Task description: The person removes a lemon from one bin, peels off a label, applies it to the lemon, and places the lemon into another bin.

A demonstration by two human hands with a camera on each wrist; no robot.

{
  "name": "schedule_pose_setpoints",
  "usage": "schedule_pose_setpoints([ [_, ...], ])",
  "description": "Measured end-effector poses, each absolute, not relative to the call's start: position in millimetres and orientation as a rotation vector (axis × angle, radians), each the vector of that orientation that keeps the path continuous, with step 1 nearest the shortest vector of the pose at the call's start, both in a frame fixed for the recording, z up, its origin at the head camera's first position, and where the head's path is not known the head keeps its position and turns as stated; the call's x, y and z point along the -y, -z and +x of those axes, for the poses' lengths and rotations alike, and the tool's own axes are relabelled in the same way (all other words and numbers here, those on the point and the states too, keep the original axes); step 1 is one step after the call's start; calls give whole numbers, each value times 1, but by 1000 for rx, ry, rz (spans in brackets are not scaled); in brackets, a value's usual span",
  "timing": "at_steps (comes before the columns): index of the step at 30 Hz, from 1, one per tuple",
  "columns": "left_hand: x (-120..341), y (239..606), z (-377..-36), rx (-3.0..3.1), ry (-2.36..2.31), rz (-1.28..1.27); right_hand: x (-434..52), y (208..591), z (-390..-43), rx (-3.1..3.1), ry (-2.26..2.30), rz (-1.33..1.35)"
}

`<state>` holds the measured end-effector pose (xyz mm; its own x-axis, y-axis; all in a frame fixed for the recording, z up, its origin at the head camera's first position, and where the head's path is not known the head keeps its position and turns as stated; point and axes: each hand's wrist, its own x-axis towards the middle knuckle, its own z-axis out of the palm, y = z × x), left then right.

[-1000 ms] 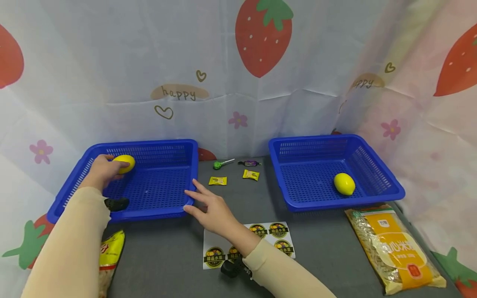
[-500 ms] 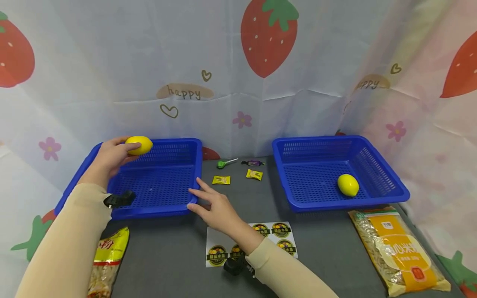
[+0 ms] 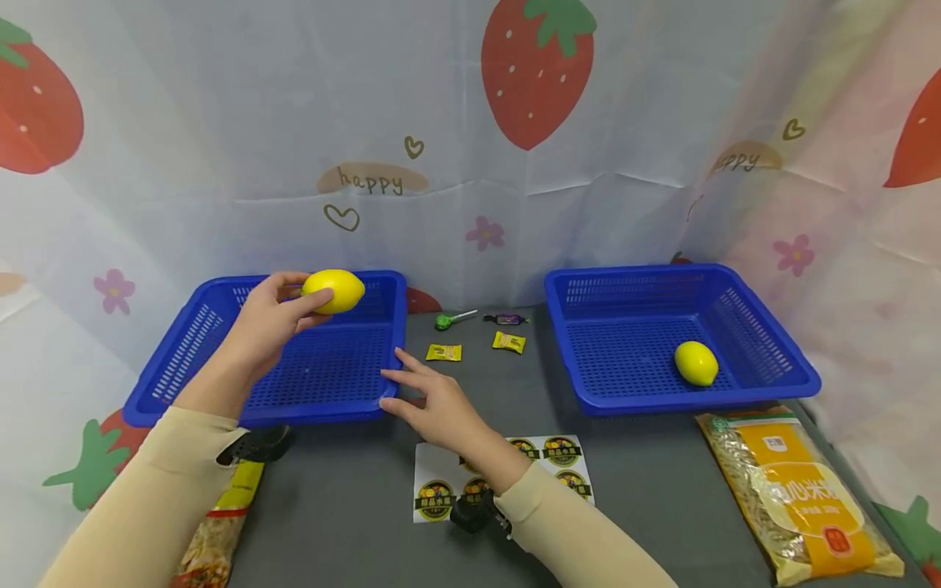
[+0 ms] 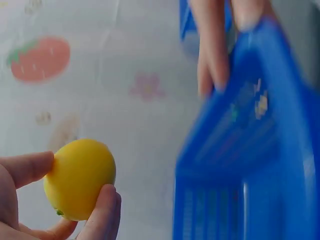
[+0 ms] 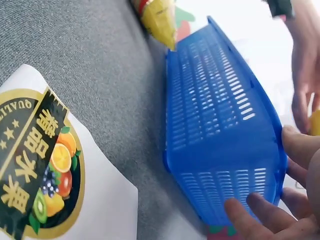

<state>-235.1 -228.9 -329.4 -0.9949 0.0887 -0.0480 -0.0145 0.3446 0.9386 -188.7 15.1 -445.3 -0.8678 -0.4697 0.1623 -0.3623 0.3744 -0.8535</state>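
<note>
My left hand (image 3: 266, 327) holds a yellow lemon (image 3: 336, 291) between thumb and fingers, raised over the left blue basket (image 3: 316, 412). In the left wrist view the lemon (image 4: 80, 177) shows a small green tip. My right hand (image 3: 441, 408) rests its extended fingers against the left basket's near right corner. From the right wrist, its fingers (image 5: 240, 215) appear spread beside the basket's slotted outer wall (image 5: 210, 95). A second lemon (image 3: 696, 363) lies inside the right blue basket (image 3: 698, 401).
Between the baskets lie a green lollipop (image 3: 443, 322), a purple-wrapped candy (image 3: 506, 319) and two yellow-wrapped candies (image 3: 444, 353). A sticker sheet (image 3: 432, 490) lies under the right forearm. Food bags lie at front left (image 3: 216, 539) and front right (image 3: 804, 498). A strawberry-print curtain (image 3: 456, 106) stands behind.
My left hand has lifted the lemon out of the left basket and carried it to the right above it. The right hand keeps its place at the basket's corner.
</note>
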Motion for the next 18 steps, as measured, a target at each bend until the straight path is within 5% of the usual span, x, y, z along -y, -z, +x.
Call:
schedule_pose_setpoints([
  [18,185,359,-185,-2367,-1811,173,-43,429,-180,-2380,1864,-678],
])
